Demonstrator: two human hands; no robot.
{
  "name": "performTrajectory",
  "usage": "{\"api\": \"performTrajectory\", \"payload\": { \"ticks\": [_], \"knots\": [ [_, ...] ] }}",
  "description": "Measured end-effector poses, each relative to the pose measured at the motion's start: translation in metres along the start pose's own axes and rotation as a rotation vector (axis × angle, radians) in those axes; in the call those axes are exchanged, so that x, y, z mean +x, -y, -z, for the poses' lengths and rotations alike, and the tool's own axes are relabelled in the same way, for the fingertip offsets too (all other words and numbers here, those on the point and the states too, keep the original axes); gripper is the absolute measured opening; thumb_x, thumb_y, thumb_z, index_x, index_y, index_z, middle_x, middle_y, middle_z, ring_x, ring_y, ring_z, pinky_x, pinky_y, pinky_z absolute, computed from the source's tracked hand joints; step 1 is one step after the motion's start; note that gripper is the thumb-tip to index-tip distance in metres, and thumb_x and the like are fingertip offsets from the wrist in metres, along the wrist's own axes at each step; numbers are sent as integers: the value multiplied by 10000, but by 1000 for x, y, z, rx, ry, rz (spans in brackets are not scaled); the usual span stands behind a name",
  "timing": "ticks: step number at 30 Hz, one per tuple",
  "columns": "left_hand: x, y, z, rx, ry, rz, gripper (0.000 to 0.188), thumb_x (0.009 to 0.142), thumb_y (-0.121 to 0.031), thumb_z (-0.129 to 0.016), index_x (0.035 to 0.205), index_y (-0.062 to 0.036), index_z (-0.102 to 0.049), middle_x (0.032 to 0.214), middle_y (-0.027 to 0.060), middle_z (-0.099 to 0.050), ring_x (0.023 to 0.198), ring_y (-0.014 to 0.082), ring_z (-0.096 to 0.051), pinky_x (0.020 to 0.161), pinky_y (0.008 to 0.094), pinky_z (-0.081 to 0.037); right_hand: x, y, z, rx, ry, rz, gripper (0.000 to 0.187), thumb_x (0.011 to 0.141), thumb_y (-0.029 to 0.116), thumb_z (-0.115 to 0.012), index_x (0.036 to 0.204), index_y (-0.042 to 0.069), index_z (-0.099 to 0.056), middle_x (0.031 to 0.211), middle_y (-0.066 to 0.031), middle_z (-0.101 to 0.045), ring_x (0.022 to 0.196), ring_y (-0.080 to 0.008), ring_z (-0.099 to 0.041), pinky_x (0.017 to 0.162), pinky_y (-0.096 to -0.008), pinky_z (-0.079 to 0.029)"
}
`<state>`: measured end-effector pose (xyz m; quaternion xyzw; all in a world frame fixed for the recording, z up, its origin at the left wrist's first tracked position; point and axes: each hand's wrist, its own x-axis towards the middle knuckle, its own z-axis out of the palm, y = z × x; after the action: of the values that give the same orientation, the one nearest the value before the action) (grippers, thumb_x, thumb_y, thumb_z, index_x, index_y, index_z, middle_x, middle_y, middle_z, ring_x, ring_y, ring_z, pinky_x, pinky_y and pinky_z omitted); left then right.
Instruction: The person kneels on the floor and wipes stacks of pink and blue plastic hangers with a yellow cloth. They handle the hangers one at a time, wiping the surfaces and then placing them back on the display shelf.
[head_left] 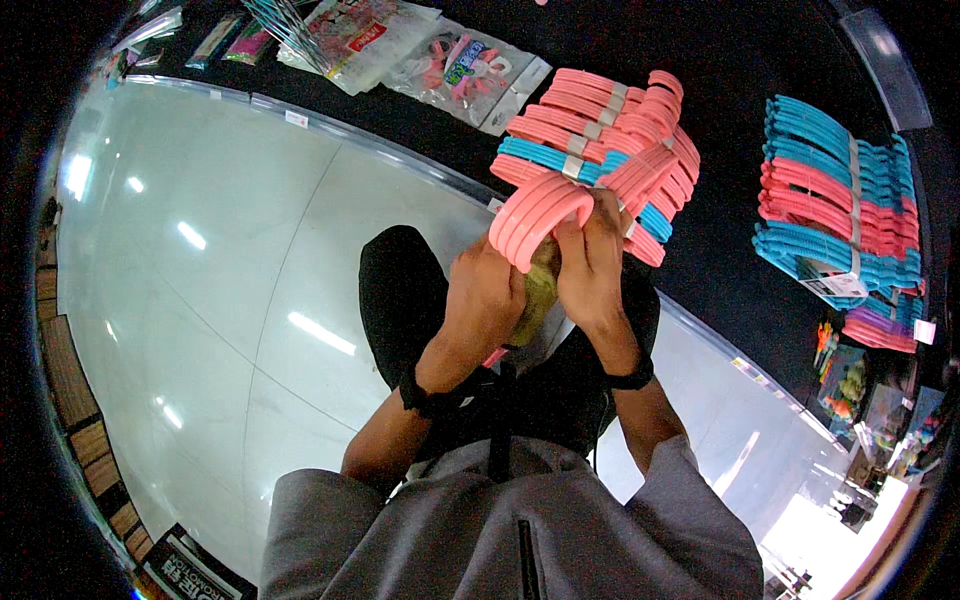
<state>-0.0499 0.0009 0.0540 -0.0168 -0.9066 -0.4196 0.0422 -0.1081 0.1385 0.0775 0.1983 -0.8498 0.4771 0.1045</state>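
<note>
We hold a bundle of pink plastic hangers (540,212) between both hands, raised in front of the chest and just short of the dark display shelf (740,250). We judge the bundle light but stiff: thin moulded plastic that will flex a little and could snap if twisted, with smooth, somewhat slippery faces. The best hold is across the stacked curved ends, where the pieces nest together and a squeeze keeps them from fanning out. Our left hand (485,300) is wrapped around the lower part of the bundle, fingers closed on it, wrist bent upward. Our right hand (592,262) grips from the other side, its fingers (600,215) curled over the top edge of the same bundle, thumb hidden. A yellowish-green item (540,290) sits between the two palms; we cannot tell what it is. Directly beyond the fingers lies a pile of banded pink and blue hangers (600,135), touching or nearly touching the held bundle. Well to the right of the fingers lies a second stack of blue and pink hangers (835,205). Both forearms rise from the lower edge, elbows bent, a dark band on each wrist.
</note>
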Motion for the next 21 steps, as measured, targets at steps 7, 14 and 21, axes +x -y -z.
{"api": "performTrajectory", "payload": {
  "ticks": [7, 14, 21],
  "knots": [
    [-6, -7, 4, -46, 103, -89, 344, 906, -138, -555, 1208, 21, -517, 1097, 239, -585, 964, 462, -586, 834, 534, -494, -3, -11, 0, 19, -10, 60, 183, 955, 159, -518, 987, -13, -572, 1010, -198, -554, 986, -397, -497, 955, -516, -311],
    [-27, -22, 9, 17, 158, 32, 246, 926, -125, -557, 1114, 9, -471, 973, 237, -591, 942, 433, -606, 792, 497, -519, 7, -33, 11, 397, -164, -156, 181, 967, 142, -427, 896, 3, -520, 900, -162, -576, 886, -335, -525, 827, -445, -402],
    [-25, -45, 10, 101, 12, -19, 294, 980, -256, -557, 1074, 8, -470, 933, 192, -582, 888, 392, -629, 704, 467, -538, 9, -35, 3, 52, -262, 277, 206, 957, 165, -474, 987, -16, -567, 969, -161, -604, 967, -331, -538, 895, -442, -397]
  ]
}}
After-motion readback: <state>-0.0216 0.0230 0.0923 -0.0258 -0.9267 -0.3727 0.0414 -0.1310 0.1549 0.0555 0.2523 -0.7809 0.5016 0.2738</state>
